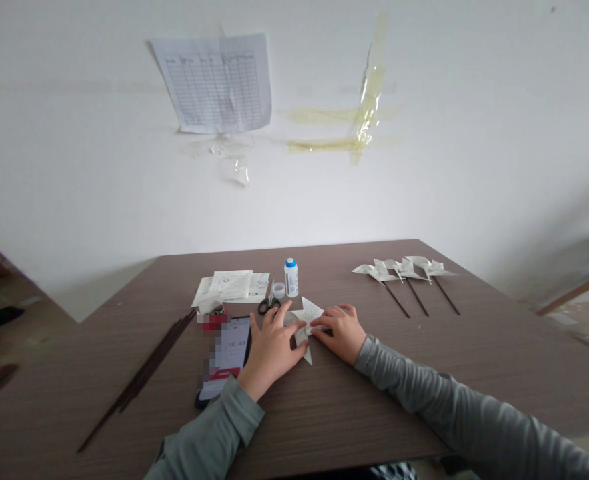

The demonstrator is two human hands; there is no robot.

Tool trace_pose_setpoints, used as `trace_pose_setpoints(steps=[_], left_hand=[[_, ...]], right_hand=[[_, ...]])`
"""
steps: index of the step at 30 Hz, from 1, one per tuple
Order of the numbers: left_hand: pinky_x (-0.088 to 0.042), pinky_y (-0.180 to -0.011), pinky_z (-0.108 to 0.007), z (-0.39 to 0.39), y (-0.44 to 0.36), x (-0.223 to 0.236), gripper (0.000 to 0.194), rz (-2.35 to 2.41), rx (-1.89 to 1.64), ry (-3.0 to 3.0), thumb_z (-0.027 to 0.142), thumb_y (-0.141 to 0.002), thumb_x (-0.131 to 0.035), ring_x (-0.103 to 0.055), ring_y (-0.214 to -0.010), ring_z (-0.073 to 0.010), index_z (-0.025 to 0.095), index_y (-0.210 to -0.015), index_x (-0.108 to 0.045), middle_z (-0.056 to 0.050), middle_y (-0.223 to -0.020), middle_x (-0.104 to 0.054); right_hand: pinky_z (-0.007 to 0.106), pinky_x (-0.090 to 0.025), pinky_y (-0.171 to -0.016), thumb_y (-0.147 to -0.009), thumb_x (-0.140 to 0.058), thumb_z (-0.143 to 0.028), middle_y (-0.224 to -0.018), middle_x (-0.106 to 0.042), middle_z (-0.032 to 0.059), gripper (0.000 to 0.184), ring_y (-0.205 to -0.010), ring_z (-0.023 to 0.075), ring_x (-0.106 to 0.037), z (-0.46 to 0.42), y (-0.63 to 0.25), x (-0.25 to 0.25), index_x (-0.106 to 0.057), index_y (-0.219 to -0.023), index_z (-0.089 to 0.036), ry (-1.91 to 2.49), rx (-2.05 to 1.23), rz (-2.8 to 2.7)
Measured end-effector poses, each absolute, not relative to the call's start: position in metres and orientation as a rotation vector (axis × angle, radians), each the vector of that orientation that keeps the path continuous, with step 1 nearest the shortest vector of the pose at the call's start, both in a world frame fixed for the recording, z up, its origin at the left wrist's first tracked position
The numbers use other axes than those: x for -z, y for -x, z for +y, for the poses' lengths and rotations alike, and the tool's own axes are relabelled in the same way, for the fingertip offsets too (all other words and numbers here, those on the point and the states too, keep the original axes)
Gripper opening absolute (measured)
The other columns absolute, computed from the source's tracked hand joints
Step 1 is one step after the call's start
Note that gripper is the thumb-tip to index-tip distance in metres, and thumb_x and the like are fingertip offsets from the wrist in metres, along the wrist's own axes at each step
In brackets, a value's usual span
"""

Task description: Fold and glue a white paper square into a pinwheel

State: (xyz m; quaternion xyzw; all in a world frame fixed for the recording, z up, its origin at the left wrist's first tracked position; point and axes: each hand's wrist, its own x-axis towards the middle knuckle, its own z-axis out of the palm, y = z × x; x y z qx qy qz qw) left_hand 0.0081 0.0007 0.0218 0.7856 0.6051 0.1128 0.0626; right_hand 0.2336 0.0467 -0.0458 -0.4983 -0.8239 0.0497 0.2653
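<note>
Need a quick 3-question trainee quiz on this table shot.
1. What do the left hand and right hand both touch?
2. True or false: the scissors lie to the right of the bottle.
3. How many paper pinwheels on sticks lie at the right of the table? A) two B) three C) five

Key:
1. The folded paper
2. False, they lie left of it
3. B
</note>
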Motion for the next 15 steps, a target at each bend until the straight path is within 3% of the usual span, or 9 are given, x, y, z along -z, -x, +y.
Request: trace_pose_setpoints(steps=[5,10,15], left_hand=[[-0.033,-0.153,-0.101,0.002,-0.007,-0.021,0.042,1.823,-0.347,-2.383,0.030,-0.110,-0.092,-0.060,-0.184,-0.0572,0.042,-0.150,-0.100,-0.011,-0.202,-0.065],[-0.033,-0.151,-0.104,0.002,-0.006,-0.019,0.043,1.815,-0.343,-2.415,0.027,-0.112,-0.089,-0.060,-0.184,-0.0578,0.038,-0.152,-0.099,-0.013,-0.202,-0.064],[-0.036,-0.150,-0.104,0.005,-0.003,-0.011,0.038,1.821,-0.436,-2.417,0.031,-0.107,-0.096,-0.065,-0.179,-0.0595,0.043,-0.142,-0.102,-0.010,-0.196,-0.072]], right_hand=[[0.064,-0.058,-0.124,-0.109,-0.102,-0.036,-0.118,-0.098,0.0117,0.014,-0.119,0.0379,-0.090,0.047,-0.235,0.048,-0.103,-0.123,-0.034,1.335,-0.137,-2.219],[0.065,-0.058,-0.124,-0.111,-0.100,-0.035,-0.115,-0.098,0.0106,0.008,-0.119,0.0376,-0.090,0.048,-0.236,0.049,-0.103,-0.119,-0.036,1.349,-0.131,-2.216],[0.065,-0.056,-0.124,-0.113,-0.099,-0.035,-0.114,-0.097,0.0107,0.007,-0.117,0.0372,-0.088,0.049,-0.236,0.049,-0.103,-0.118,-0.035,1.339,-0.141,-2.214]])
